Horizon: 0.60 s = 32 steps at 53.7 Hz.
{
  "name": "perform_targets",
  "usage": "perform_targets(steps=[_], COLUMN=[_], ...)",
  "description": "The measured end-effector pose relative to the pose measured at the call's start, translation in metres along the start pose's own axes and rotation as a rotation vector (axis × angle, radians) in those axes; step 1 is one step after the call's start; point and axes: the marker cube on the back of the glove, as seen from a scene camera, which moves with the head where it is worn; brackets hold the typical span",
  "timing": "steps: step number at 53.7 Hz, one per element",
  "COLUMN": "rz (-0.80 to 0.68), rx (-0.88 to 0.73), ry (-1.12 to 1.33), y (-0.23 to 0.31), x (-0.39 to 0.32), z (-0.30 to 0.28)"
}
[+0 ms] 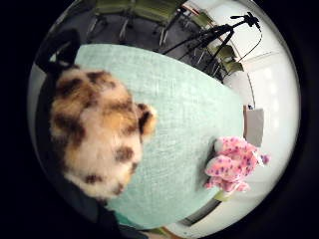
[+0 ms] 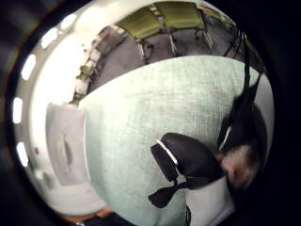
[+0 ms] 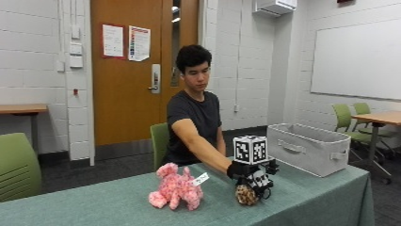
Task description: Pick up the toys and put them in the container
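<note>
In the outside view my gloved right hand reaches down over a brown spotted plush toy, its fingers curled round the top. The toy is at the table's green cloth; I cannot tell if it still touches. It fills much of the little finger side palm view as spotted fur, and a pale patch of the fur shows beside my gloved thumb. A pink plush toy with a white tag stands on the cloth, away from the container; the pink toy lies near the table's edge.
A grey fabric container with a handle stands at the far end of the table, beyond my hand; the container also shows past the cloth's edge. Green chairs and another table surround the table.
</note>
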Motion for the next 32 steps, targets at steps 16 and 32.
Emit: perform_targets(steps=[16, 32], rz=[-0.016, -0.01], rx=[-0.15, -0.125], ry=[0.074, 0.003], y=[0.008, 0.009], x=[-0.019, -0.041], z=[-0.014, -0.096])
